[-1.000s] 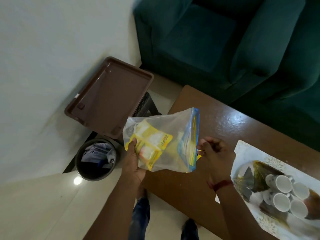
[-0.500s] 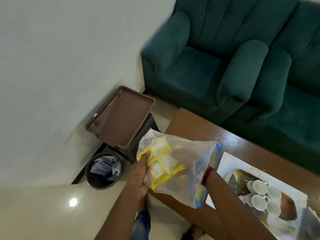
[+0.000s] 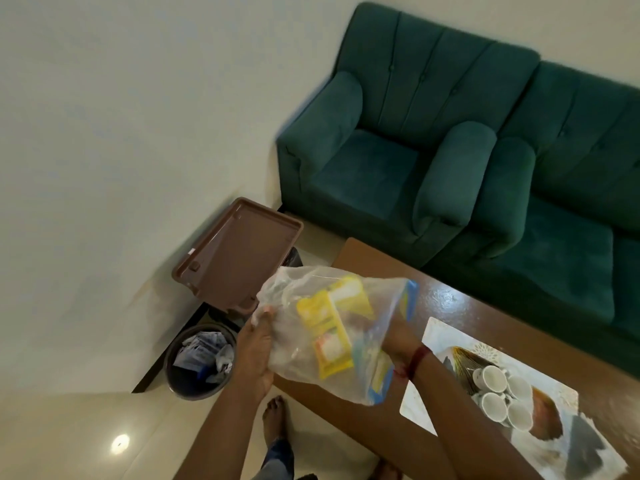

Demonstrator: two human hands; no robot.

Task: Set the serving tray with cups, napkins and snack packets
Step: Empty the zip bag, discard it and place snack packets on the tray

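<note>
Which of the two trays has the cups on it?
The white patterned tray on the wooden table carries the white cups; the brown tray near the bin shows none.

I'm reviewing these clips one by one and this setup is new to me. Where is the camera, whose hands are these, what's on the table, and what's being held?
No machine here: a person wears one wide-angle camera on the head, so you look down on their own arms. The left hand grips one end of a clear plastic bag holding yellow packets; the right hand is pushed into the bag's mouth, and the plastic blurs what its fingers do. On the wooden table lies a patterned serving tray carrying white cups. By the wall are a brown tray and a waste bin; behind stands a green sofa.
</note>
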